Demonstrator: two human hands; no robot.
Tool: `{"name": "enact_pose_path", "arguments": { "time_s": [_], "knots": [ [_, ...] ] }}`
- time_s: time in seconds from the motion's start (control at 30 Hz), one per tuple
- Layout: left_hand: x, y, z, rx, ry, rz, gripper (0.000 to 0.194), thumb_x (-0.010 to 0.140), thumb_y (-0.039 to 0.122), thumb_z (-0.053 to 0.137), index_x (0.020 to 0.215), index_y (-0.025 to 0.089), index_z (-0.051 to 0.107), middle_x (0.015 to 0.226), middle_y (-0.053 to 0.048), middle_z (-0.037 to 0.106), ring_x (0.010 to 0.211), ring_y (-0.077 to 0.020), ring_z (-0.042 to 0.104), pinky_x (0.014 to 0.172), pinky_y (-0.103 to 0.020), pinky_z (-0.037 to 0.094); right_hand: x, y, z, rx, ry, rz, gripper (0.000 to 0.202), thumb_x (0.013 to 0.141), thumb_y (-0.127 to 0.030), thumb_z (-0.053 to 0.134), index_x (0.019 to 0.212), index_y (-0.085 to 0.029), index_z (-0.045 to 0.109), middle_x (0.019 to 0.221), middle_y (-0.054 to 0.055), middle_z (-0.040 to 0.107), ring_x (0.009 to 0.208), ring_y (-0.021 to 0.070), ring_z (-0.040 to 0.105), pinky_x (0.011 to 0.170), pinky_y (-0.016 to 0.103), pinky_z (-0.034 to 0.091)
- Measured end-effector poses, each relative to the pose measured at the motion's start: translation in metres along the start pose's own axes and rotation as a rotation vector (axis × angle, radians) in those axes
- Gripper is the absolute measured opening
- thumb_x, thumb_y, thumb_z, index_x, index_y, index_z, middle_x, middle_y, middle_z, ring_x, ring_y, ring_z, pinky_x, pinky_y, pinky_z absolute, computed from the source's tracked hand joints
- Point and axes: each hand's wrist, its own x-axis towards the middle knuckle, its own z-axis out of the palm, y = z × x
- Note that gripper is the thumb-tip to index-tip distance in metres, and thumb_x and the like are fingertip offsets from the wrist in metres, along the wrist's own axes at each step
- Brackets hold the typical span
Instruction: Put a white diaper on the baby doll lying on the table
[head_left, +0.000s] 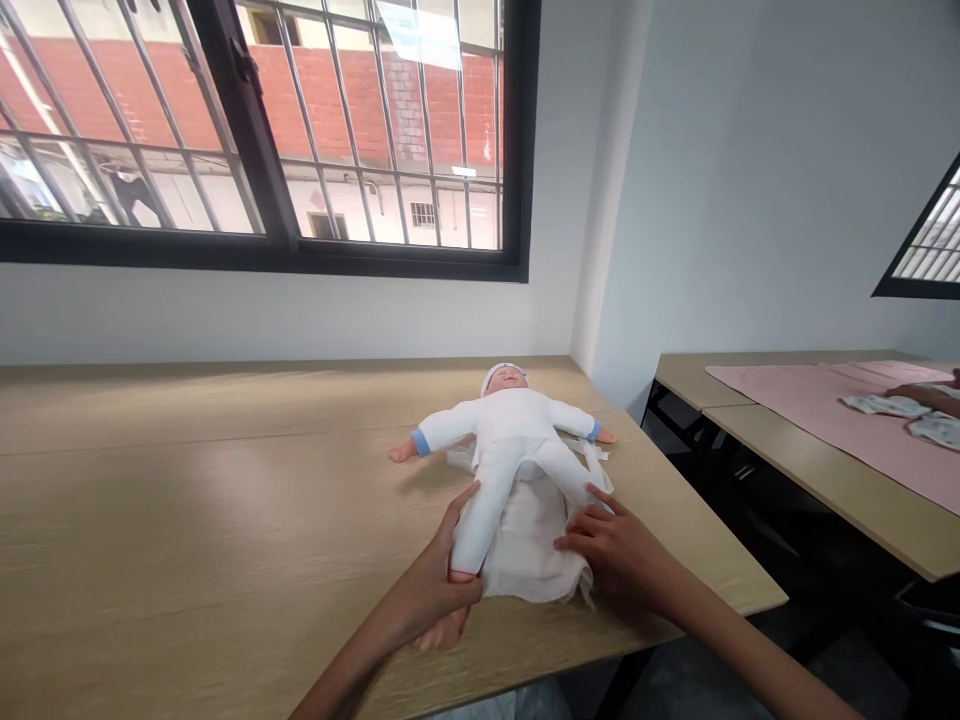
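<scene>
On the table (187, 520), left hand (442, 585) grasping doll (510, 440) leg, foot hidden; right hand (611, 550) flat on cloth (529, 555)

Barred window (255, 130), pale walls (750, 180), wooden tables (150, 480)

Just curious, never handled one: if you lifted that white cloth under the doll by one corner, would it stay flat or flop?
The white cloth would probably flop: it already lies in soft wrinkles and its edge droops unevenly. It looks thin, so likely light. The doll lies on it, so pulling may drag the doll along the table.
</scene>
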Motion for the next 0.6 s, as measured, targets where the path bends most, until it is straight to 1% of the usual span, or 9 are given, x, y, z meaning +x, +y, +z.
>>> {"name": "enact_pose_path", "arguments": {
  "time_s": [0.07,0.1,0.17,0.23,0.3,0.37,0.47,0.53,0.6],
  "knots": [
    [-0.001,-0.001,0.001,0.013,0.001,-0.027,0.094,0.065,0.019,0.053,0.148,0.028,0.01,0.133,-0.009,0.046,0.09,-0.0202,0.058,0.073,-0.03,0.05,-0.001,-0.001,-0.001,0.118,0.018,0.04,0.038,0.073,-0.006,0.052,0.104,-0.025,0.065,0.099,0.003,0.067,0.101,0.0195,0.061,0.116,0.047,0.018],
    [-0.001,-0.003,0.002,0.046,0.019,-0.016,0.093,0.065,0.019,0.053,0.148,0.028,0.013,0.135,-0.009,0.043,0.096,-0.0219,0.057,0.077,-0.031,0.051,-0.001,-0.001,-0.001,0.19,0.03,0.065,0.04,0.071,-0.004,0.051,0.102,-0.024,0.066,0.1,0.003,0.068,0.102,0.0194,0.061,0.116,0.046,0.018],
    [0.0,-0.008,0.004,0.188,0.101,0.056,0.089,0.064,0.017,0.053,0.147,0.03,0.024,0.142,-0.008,0.035,0.112,-0.0256,0.052,0.088,-0.035,0.049,0.001,-0.001,-0.005,0.352,0.08,0.136,0.042,0.067,-0.001,0.046,0.099,-0.023,0.065,0.098,0.002,0.068,0.102,0.0186,0.061,0.115,0.044,0.021],
    [0.002,-0.013,0.004,0.396,0.169,0.157,0.088,0.06,0.013,0.055,0.144,0.032,0.033,0.15,-0.006,0.025,0.128,-0.0302,0.038,0.102,-0.04,0.041,0.004,0.0,-0.01,0.514,0.155,0.224,0.04,0.066,0.0,0.043,0.094,-0.021,0.063,0.094,0.001,0.068,0.095,0.0181,0.062,0.106,0.04,0.034],
    [0.004,-0.017,0.003,0.587,0.18,0.245,0.089,0.059,0.01,0.057,0.142,0.033,0.036,0.154,-0.003,0.019,0.137,-0.0332,0.026,0.109,-0.044,0.032,0.008,0.001,-0.015,0.657,0.222,0.31,0.035,0.067,-0.003,0.042,0.09,-0.02,0.061,0.089,0.001,0.067,0.085,0.0178,0.062,0.089,0.034,0.046],
    [0.007,-0.02,0.0,0.7,0.162,0.283,0.089,0.061,0.01,0.057,0.143,0.034,0.035,0.154,-0.003,0.02,0.139,-0.0328,0.022,0.11,-0.044,0.03,0.014,0.003,-0.02,0.78,0.269,0.368,0.03,0.071,-0.006,0.042,0.09,-0.02,0.06,0.089,0.002,0.066,0.082,0.0179,0.06,0.08,0.03,0.047],
    [0.015,-0.023,-0.001,0.743,0.19,0.268,0.088,0.06,0.012,0.06,0.142,0.033,0.035,0.151,-0.005,0.026,0.136,-0.0326,0.027,0.107,-0.043,0.033,0.026,0.006,-0.026,0.921,0.334,0.385,0.027,0.078,-0.016,0.043,0.099,-0.02,0.06,0.103,0.004,0.066,0.096,0.0203,0.059,0.088,0.032,0.045],
    [0.024,-0.024,0.0,0.729,0.23,0.264,0.087,0.055,0.019,0.069,0.138,0.029,0.043,0.146,-0.009,0.033,0.133,-0.0365,0.031,0.105,-0.046,0.035,0.039,0.006,-0.03,0.989,0.37,0.392,0.026,0.082,-0.023,0.044,0.101,-0.021,0.061,0.109,0.005,0.065,0.101,0.0221,0.058,0.091,0.034,0.044],
    [0.037,-0.022,0.003,0.687,0.302,0.275,0.074,0.055,0.027,0.074,0.126,0.026,0.054,0.139,-0.011,0.041,0.13,-0.0389,0.033,0.103,-0.05,0.035,0.054,0.006,-0.034,1.037,0.384,0.414,0.025,0.083,-0.027,0.043,0.097,-0.02,0.063,0.105,0.005,0.066,0.1,0.0234,0.058,0.091,0.035,0.044]
  ]
}}
